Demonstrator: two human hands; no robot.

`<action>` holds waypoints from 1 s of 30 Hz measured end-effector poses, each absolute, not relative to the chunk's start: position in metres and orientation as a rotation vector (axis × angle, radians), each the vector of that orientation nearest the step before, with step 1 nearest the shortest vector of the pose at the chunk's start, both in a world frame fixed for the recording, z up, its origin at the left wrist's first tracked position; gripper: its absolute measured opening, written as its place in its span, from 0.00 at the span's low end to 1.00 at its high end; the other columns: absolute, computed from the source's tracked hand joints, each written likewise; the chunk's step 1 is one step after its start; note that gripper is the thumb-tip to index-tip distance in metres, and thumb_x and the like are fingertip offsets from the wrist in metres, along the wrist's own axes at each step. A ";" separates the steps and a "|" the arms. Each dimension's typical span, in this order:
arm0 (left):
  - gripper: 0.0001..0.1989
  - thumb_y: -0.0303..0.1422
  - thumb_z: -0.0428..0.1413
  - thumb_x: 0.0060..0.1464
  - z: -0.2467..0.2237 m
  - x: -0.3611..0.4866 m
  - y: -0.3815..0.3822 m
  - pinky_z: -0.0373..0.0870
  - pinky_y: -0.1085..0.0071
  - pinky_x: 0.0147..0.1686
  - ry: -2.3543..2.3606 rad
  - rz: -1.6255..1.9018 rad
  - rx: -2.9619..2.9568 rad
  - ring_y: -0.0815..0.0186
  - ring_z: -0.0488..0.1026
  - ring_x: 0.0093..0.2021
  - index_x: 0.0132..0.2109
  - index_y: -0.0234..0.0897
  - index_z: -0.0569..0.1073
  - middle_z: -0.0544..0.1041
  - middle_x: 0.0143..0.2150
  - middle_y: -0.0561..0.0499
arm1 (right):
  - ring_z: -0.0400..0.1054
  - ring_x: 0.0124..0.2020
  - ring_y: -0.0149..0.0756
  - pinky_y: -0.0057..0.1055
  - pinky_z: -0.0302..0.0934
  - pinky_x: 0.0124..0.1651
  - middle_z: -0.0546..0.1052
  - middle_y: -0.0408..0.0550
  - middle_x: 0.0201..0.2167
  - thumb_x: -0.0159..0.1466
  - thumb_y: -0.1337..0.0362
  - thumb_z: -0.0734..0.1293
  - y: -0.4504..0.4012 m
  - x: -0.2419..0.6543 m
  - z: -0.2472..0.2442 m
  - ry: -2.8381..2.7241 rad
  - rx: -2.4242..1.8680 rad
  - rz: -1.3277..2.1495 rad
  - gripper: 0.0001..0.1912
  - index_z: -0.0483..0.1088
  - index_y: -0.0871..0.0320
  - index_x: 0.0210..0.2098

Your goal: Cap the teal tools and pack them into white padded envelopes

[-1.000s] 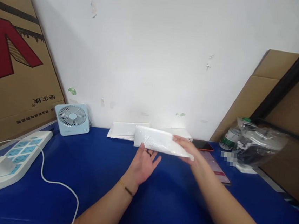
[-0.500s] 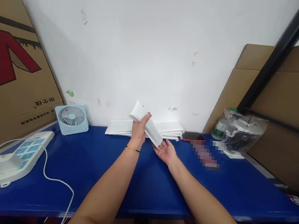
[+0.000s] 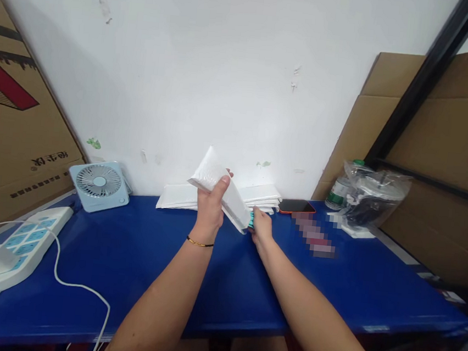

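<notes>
My left hand [image 3: 211, 202] is wrapped round the middle of a white padded envelope [image 3: 237, 208], which slants down to the right above the table. At the envelope's lower right end, my right hand [image 3: 261, 226] is closed on a teal item [image 3: 251, 219], partly hidden by the fingers and the envelope. Behind my hands, a stack of white envelopes [image 3: 267, 197] lies on the blue table against the wall.
A light blue fan [image 3: 100, 186] and a white power strip [image 3: 33, 241] with a cable are on the left. An orange-edged phone [image 3: 296, 206], a bottle [image 3: 337, 192] and a plastic-wrapped item [image 3: 374, 200] stand or lie to the right. Cardboard [image 3: 448, 135] flanks the table.
My right hand has gone from open under the envelope's end to closed on a teal item now showing there. The view has shifted slightly to the right.
</notes>
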State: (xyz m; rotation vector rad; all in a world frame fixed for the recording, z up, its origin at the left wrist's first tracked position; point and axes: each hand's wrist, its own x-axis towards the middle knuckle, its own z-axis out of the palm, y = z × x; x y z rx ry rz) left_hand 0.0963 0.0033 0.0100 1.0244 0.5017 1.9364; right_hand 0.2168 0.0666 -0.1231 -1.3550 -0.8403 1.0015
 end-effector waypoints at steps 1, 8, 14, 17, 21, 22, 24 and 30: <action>0.19 0.37 0.62 0.44 0.009 0.093 0.003 0.65 0.63 0.50 0.519 1.947 1.033 0.60 0.72 0.46 0.44 0.33 0.72 0.76 0.42 0.46 | 0.60 0.18 0.32 0.25 0.51 0.17 0.65 0.41 0.15 0.59 0.52 0.58 0.069 0.225 -0.124 -0.875 -1.402 0.924 0.15 0.63 0.57 0.24; 0.24 0.39 0.61 0.44 0.004 0.056 0.009 0.69 0.65 0.44 0.845 1.934 1.336 0.60 0.72 0.44 0.48 0.33 0.69 0.74 0.42 0.45 | 0.66 0.37 0.43 0.31 0.55 0.39 0.73 0.52 0.25 0.59 0.56 0.60 0.075 0.257 -0.128 -1.176 -1.671 0.480 0.16 0.69 0.60 0.23; 0.30 0.39 0.59 0.45 0.032 0.044 -0.011 0.68 0.67 0.41 1.173 1.709 1.984 0.61 0.70 0.44 0.56 0.40 0.63 0.72 0.48 0.48 | 0.66 0.41 0.45 0.35 0.54 0.43 0.74 0.57 0.37 0.63 0.53 0.56 0.072 0.241 -0.133 -1.408 -1.829 0.282 0.20 0.74 0.60 0.32; 0.29 0.39 0.58 0.46 0.035 0.038 -0.015 0.66 0.65 0.46 1.370 1.419 2.360 0.58 0.69 0.48 0.56 0.43 0.63 0.71 0.51 0.49 | 0.65 0.43 0.44 0.36 0.54 0.46 0.73 0.56 0.41 0.65 0.52 0.53 0.069 0.241 -0.132 -1.562 -1.955 0.133 0.23 0.74 0.59 0.34; 0.30 0.42 0.57 0.45 0.000 0.012 0.002 0.62 0.59 0.49 1.790 0.653 2.571 0.53 0.69 0.48 0.57 0.43 0.64 0.73 0.48 0.45 | 0.66 0.42 0.43 0.35 0.55 0.44 0.72 0.55 0.42 0.65 0.47 0.51 0.062 0.241 -0.126 -1.680 -1.982 0.174 0.27 0.74 0.58 0.35; 0.32 0.44 0.57 0.44 -0.013 0.004 0.008 0.60 0.57 0.50 1.884 0.441 2.544 0.51 0.69 0.49 0.57 0.43 0.63 0.73 0.48 0.44 | 0.67 0.41 0.42 0.34 0.56 0.42 0.72 0.54 0.41 0.65 0.46 0.50 0.060 0.239 -0.124 -1.721 -1.965 0.215 0.28 0.74 0.57 0.35; 0.44 0.48 0.61 0.37 -0.040 -0.007 0.016 0.55 0.53 0.54 1.953 0.169 2.483 0.46 0.61 0.57 0.61 0.41 0.57 0.68 0.55 0.39 | 0.68 0.39 0.42 0.33 0.56 0.38 0.73 0.53 0.41 0.64 0.43 0.50 0.054 0.236 -0.121 -1.809 -1.920 0.315 0.29 0.74 0.56 0.36; 0.55 0.63 0.49 0.39 -0.086 0.026 0.015 0.41 0.55 0.61 1.541 0.208 2.578 0.50 0.36 0.67 0.66 0.37 0.44 0.42 0.68 0.40 | 0.69 0.37 0.40 0.31 0.58 0.37 0.76 0.48 0.36 0.62 0.43 0.55 0.047 0.257 -0.108 -2.053 -1.596 0.565 0.25 0.75 0.52 0.38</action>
